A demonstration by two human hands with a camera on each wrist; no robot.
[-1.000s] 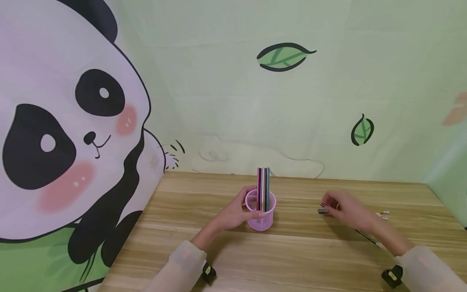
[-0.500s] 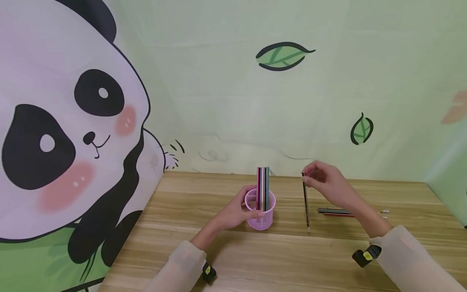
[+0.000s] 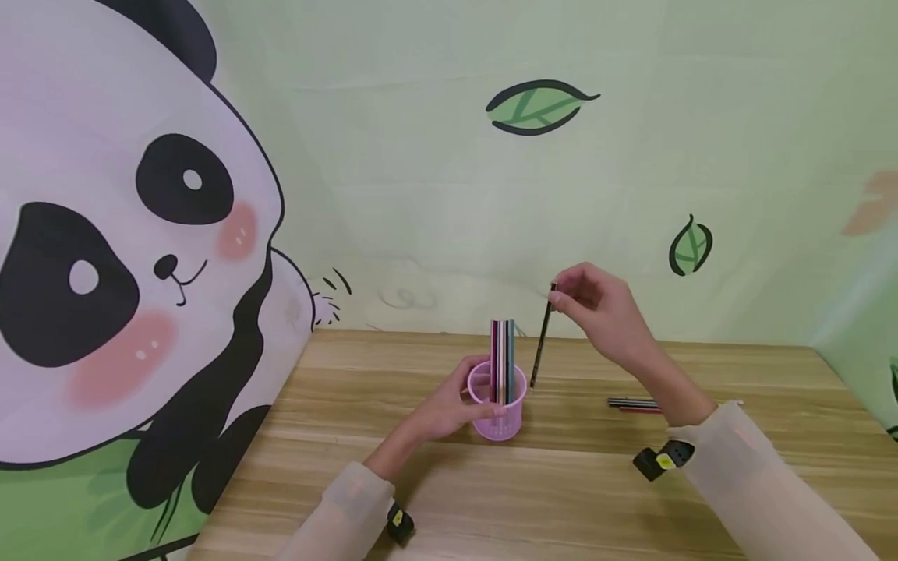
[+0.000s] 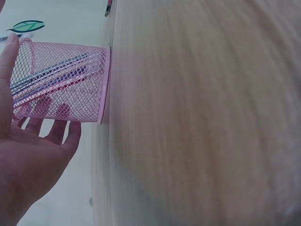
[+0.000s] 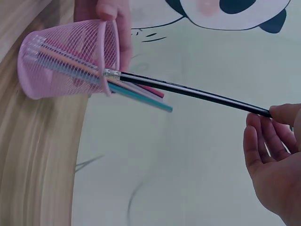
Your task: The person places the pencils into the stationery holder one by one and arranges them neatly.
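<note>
View: sideways close-up from the left wrist.
Cup: pink wire-mesh pencil cup (image 4: 61,80), upper left of the frame, its base against the light wooden table (image 4: 202,117).
Contents: several coloured pencils (image 4: 51,77) seen through the mesh.
Left hand (image 4: 28,155): lower left, fingers wrapped around the cup's side.
Background: green leaf drawing (image 4: 28,26) on the pale wall, top left corner.

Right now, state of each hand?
Left hand: fingers curled round the pink mesh pencil cup, gripping it.
Right hand: pinches the top of a black striped pencil, its lower end at the cup's rim.
</note>
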